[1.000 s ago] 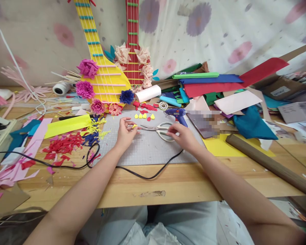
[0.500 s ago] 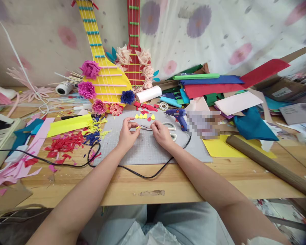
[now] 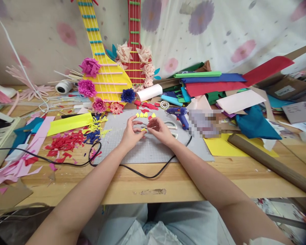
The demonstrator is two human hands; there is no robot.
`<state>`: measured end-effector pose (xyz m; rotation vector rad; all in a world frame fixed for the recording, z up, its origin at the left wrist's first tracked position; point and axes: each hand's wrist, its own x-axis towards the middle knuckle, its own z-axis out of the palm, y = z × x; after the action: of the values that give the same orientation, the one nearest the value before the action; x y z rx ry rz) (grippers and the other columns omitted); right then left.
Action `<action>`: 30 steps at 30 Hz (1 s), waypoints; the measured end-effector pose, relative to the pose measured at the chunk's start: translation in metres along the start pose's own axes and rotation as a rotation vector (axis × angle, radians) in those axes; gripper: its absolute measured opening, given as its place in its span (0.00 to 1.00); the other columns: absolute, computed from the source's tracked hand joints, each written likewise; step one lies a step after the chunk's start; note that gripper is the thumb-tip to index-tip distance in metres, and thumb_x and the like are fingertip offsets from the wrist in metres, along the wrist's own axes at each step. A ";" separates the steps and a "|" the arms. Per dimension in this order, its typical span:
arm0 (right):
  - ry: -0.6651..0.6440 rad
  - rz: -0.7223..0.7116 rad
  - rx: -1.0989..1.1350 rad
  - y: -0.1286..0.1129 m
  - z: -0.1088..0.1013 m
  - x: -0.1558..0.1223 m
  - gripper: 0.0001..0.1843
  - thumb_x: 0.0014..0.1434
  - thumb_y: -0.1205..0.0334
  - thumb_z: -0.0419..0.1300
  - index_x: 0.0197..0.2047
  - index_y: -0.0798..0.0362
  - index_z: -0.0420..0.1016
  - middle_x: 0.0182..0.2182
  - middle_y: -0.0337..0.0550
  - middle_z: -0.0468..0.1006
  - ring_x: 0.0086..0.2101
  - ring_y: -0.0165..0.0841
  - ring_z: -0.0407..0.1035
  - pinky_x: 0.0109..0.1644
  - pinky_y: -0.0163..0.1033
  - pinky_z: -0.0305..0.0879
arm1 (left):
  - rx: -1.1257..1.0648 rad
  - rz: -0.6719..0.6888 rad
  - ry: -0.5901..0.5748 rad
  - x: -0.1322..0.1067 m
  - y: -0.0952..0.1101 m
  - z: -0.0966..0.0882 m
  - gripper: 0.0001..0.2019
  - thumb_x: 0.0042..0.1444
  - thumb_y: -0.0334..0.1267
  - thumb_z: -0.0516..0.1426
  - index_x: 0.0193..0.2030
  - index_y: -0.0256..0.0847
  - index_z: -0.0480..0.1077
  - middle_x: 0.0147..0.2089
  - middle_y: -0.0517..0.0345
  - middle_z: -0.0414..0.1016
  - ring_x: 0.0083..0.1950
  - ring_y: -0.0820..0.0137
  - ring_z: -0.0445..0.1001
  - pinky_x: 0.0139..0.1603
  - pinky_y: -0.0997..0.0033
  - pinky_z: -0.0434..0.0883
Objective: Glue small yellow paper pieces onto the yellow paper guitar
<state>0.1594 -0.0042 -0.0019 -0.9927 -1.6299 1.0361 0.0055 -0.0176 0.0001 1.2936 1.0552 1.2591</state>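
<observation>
Clock centre: the small yellow paper piece (image 3: 143, 130), with twelve o'clock at the far side of the bench.
Yellow piece, look: bright, plain and tiny, with a pale patch or edge showing; its exact outline cannot be told.
Yellow piece, place: at the fingertips, above the grey gridded cutting mat (image 3: 199, 149).
Left hand (image 3: 130, 136): thumb and finger pinched together on the yellow piece, other fingers curved.
Right hand (image 3: 162, 132): fingers bent, tips just beside the piece; whether they touch or grip it cannot be told.
Scissors with pale loop handles (image 3: 174, 128): on the mat, handles at three o'clock; the right hand hides much of the rest.
Small yellow petal-like pieces (image 3: 145, 115): short row at twelve o'clock, one red piece (image 3: 150, 117) among them, partly screened by fingertips.
Blue glue gun (image 3: 180, 116): two o'clock.
Pixelated patch (image 3: 205, 122): just right of the glue gun, contents unreadable.
Yellow lute-shaped craft (image 3: 111, 78): eleven o'clock, neck cut off by the top edge.
Red lute-shaped craft (image 3: 134, 69): twelve o'clock, neck likewise cut off, body partly covered by the yellow one.
</observation>
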 end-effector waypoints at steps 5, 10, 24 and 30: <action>-0.060 -0.025 -0.056 -0.004 0.005 -0.002 0.14 0.49 0.62 0.58 0.40 0.50 0.61 0.32 0.39 0.70 0.35 0.30 0.67 0.39 0.40 0.65 | 0.055 0.040 -0.030 0.001 -0.003 -0.001 0.34 0.41 0.32 0.62 0.55 0.46 0.52 0.49 0.52 0.64 0.31 0.78 0.72 0.27 0.74 0.74; -0.028 -0.002 0.013 0.000 0.009 0.000 0.13 0.49 0.62 0.57 0.39 0.50 0.60 0.30 0.37 0.69 0.32 0.29 0.67 0.39 0.40 0.64 | 0.073 0.053 -0.018 0.002 -0.004 -0.002 0.34 0.40 0.33 0.62 0.55 0.45 0.53 0.48 0.53 0.65 0.30 0.78 0.72 0.26 0.76 0.73; 0.020 -0.014 0.040 0.001 0.012 0.004 0.13 0.49 0.60 0.59 0.37 0.50 0.60 0.30 0.37 0.70 0.32 0.30 0.67 0.40 0.40 0.65 | -0.021 0.000 0.111 0.006 0.003 -0.001 0.21 0.40 0.33 0.61 0.41 0.41 0.58 0.28 0.63 0.70 0.31 0.73 0.72 0.26 0.74 0.72; 0.166 -0.129 -0.177 -0.010 0.010 -0.001 0.06 0.53 0.63 0.56 0.35 0.50 0.62 0.31 0.39 0.71 0.32 0.31 0.67 0.39 0.41 0.65 | -0.156 -0.159 0.137 0.005 0.012 -0.001 0.18 0.43 0.35 0.61 0.40 0.41 0.59 0.29 0.62 0.70 0.32 0.71 0.75 0.24 0.74 0.72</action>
<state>0.1486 -0.0101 0.0054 -1.0453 -1.6443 0.7133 0.0045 -0.0135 0.0125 0.9979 1.1098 1.2956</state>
